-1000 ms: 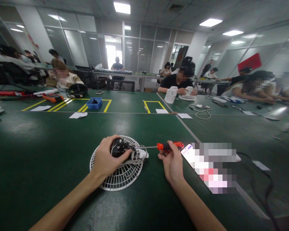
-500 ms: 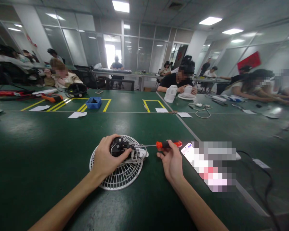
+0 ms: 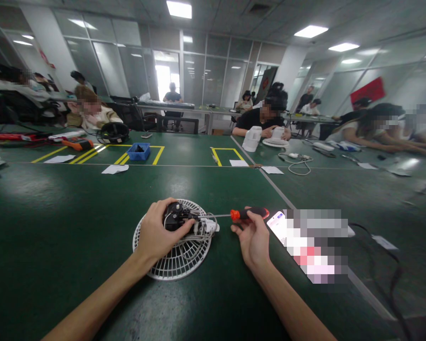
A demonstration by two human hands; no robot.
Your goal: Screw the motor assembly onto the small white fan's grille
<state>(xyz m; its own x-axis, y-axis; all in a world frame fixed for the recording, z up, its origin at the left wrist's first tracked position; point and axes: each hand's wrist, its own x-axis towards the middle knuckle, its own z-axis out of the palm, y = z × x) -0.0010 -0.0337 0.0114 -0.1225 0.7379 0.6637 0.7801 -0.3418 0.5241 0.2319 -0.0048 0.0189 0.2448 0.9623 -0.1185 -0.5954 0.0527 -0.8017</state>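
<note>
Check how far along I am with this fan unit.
Looks done: the black unit lies uncovered over the white grille. In hand: your left hand steadies it, and your right hand holds the screwdriver, its shaft reaching the unit. Left: probably the screwdriver work, as the tool is at the unit; any screws left can't be made out.

The tip of the screwdriver [image 3: 250, 214] is lost against the black mechanism [image 3: 173, 218]; pixelation masks much of the phone [image 3: 277, 224].

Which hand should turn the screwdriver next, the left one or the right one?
Probably the right hand: it holds the screwdriver, whose shaft points at the black part. The left hand is busy gripping that part over the white grille.
</note>
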